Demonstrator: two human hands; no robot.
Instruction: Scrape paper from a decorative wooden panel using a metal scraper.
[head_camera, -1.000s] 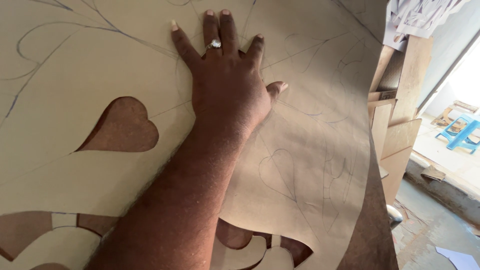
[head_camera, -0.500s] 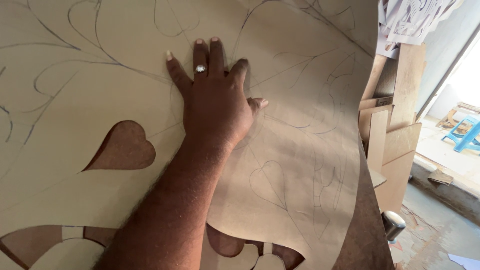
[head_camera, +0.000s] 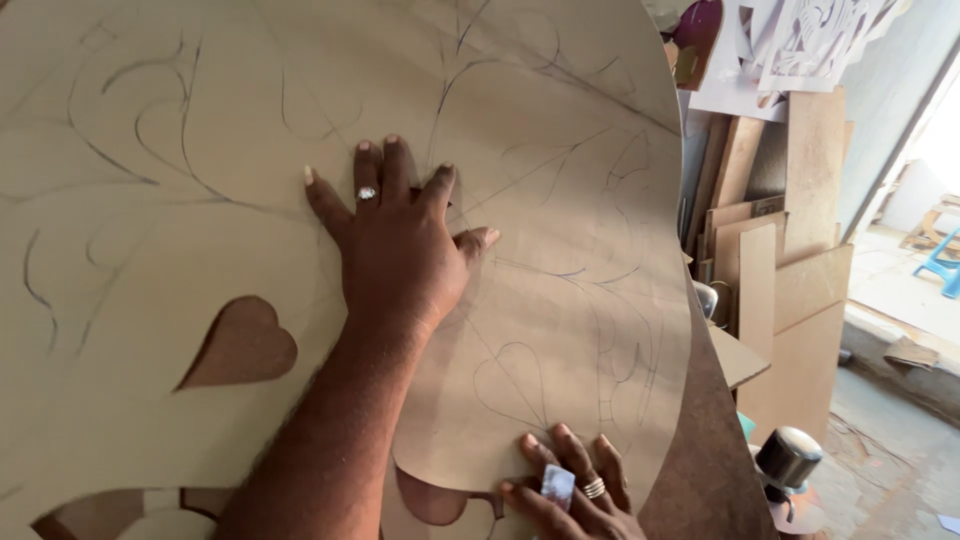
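Two hands flat on paper template (head_camera: 560, 330) — left hand (head_camera: 395, 250), right hand (head_camera: 570, 490).

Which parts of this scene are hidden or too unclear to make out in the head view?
- Head view: the right hand is cut off by the bottom edge; the small pale object between its fingers is too small to identify.
- The board behind the paper pattern is mostly covered by it.
- The left hand and forearm hide the pencil lines beneath.
- The dark round object on the floor is unclear.
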